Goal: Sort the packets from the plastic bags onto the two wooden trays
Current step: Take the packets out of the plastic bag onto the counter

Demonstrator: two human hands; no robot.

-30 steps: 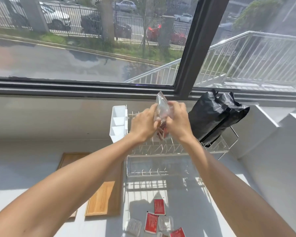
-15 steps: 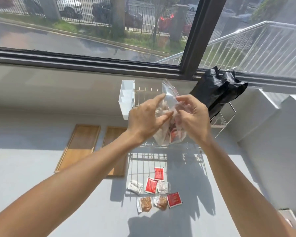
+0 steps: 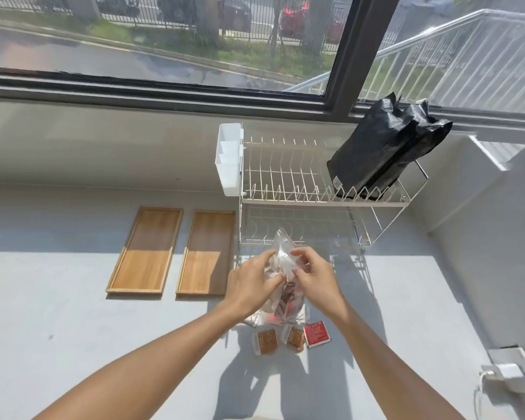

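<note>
My left hand (image 3: pixel 250 284) and my right hand (image 3: pixel 314 280) both pinch the top of a clear plastic bag (image 3: pixel 284 259) that holds red and brown packets. The bag hangs just above the grey counter. Below it lie loose packets: a brown packet (image 3: pixel 266 341), a second brown packet (image 3: pixel 294 338) and a red packet (image 3: pixel 316 334); others are hidden behind the bag. Two wooden trays lie side by side to the left, the left tray (image 3: pixel 146 250) and the right tray (image 3: pixel 206 253), both bare.
A white wire dish rack (image 3: pixel 312 201) stands behind my hands, with a white caddy (image 3: pixel 229 159) on its left end and black bags (image 3: pixel 382 153) on its upper tier. A white charger and cable (image 3: pixel 502 372) sit at the right edge. A window runs along the back.
Both hands brought the clear bag down from in front of the rack to just above the loose packets. My view tilted downward, so the trays and counter show in full.
</note>
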